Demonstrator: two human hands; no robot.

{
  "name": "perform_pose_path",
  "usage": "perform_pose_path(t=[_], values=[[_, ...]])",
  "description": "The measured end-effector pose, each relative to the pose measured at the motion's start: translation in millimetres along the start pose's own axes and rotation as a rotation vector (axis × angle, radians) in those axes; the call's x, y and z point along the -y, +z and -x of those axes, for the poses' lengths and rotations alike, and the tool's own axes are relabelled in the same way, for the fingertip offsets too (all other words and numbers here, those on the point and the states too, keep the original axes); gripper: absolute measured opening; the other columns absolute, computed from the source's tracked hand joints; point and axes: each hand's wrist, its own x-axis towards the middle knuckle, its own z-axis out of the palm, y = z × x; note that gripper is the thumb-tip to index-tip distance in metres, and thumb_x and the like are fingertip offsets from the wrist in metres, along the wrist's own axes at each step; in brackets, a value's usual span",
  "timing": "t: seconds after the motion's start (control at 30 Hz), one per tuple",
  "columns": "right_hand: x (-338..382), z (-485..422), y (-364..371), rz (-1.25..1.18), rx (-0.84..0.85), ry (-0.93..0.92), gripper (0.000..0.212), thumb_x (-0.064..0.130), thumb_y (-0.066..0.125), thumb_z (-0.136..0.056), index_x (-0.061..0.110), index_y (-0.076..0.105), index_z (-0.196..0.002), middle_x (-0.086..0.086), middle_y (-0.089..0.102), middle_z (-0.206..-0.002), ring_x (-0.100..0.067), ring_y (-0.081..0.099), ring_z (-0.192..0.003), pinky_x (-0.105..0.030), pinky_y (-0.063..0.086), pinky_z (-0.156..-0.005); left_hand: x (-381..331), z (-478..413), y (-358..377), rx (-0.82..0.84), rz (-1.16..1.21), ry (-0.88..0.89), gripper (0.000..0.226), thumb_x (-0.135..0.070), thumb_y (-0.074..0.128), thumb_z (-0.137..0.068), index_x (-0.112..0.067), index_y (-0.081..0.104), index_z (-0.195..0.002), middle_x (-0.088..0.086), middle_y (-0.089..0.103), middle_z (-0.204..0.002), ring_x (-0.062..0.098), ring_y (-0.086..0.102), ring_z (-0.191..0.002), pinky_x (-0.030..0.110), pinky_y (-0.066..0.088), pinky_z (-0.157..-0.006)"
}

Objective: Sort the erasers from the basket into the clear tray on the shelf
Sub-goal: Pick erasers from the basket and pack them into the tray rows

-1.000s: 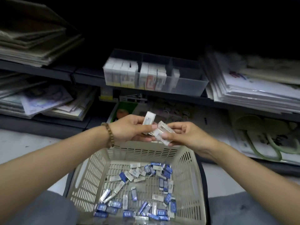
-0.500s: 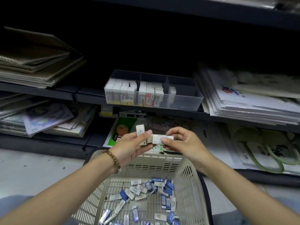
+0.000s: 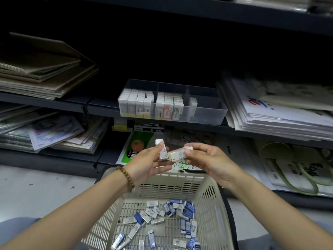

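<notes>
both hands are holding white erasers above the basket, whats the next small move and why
Probably lift the right hand forward to the clear tray and stand its white eraser in the right compartment. That section holds only a few erasers by its divider, while the left and middle ones look nearly full. The left hand grips a second eraser to follow.

A stack of brown card-covered pads [image 3: 41,76] is lying flat at upper left. Below it, a fanned pile of printed notebooks [image 3: 54,134] is slumping rightward. A stack of white printed sheets [image 3: 281,112] is resting at right, above cream canvas tote bags with green handles [image 3: 297,168]. A green-and-white flat pack bearing an orange fruit picture [image 3: 137,147] is leaning at centre. Pale grey floor [image 3: 45,192] is showing at left.
</notes>
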Motion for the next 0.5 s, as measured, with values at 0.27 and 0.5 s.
perform_pose_path(t=[0.27,0.5], values=[[3.0,6.4,-0.8,0.283,0.140,-0.050,0.036,0.018,0.077,-0.068,0.015,0.071,-0.103,-0.009,0.074,-0.093,-0.017,0.070,-0.082,-0.020,0.056,-0.072,7.7,8.0,-4.6,0.353,-0.499,0.007,0.030,-0.023,0.057,-0.088,-0.017,0.055,-0.118,0.008,0.062,-0.109,0.007,0.065,-0.081,0.020,0.054,-0.073],[-0.6,4.4,0.7,0.270,0.045,-0.117,0.027,0.012,0.074,-0.076,0.013,0.069,-0.103,-0.008,0.073,-0.098,-0.016,0.070,-0.085,-0.020,0.056,-0.078,7.0,5.0,-8.5,0.331,-0.474,0.054,0.030,-0.004,0.060,-0.085,-0.007,0.043,-0.109,0.005,0.064,-0.088,0.006,0.063,-0.072,0.020,0.053,-0.071]])
